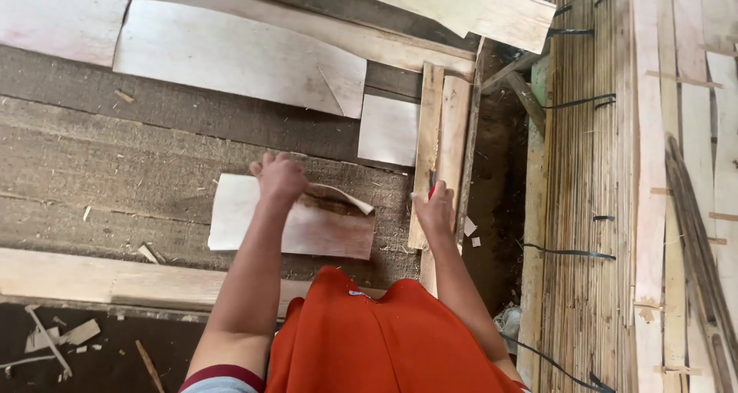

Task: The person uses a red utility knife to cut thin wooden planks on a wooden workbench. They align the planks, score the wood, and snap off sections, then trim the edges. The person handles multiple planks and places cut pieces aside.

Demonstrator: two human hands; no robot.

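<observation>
In the middle of the rough grey work surface [115, 147] lies a thin pale veneer sheet [307, 228], flat for the most part, with a dark stained patch and one curled-up flap on its far right corner. The left hand [278, 176] rests on the far edge of this sheet, fingers bent down over it, pressing or pinching it; the hand sits on top of the sheet, not around it. The right hand [434, 207] is apart from the sheet, just to the right of it, closed on a small red tool [432, 190] of which only a bit shows. That hand lies on narrow wood strips [438, 139] that run from near to far. The step in hand looks like sorting or trimming this sheet while it is held still. The next move would call for a firm hold on the far edge, because the sheet is thin and could tear at the curled flap. Farther off lie bigger pale sheets [238, 55]. To the right stands a tied stack of thin sheets [584, 170]. Small wood scraps [58, 335] lie near, on the left.
</observation>
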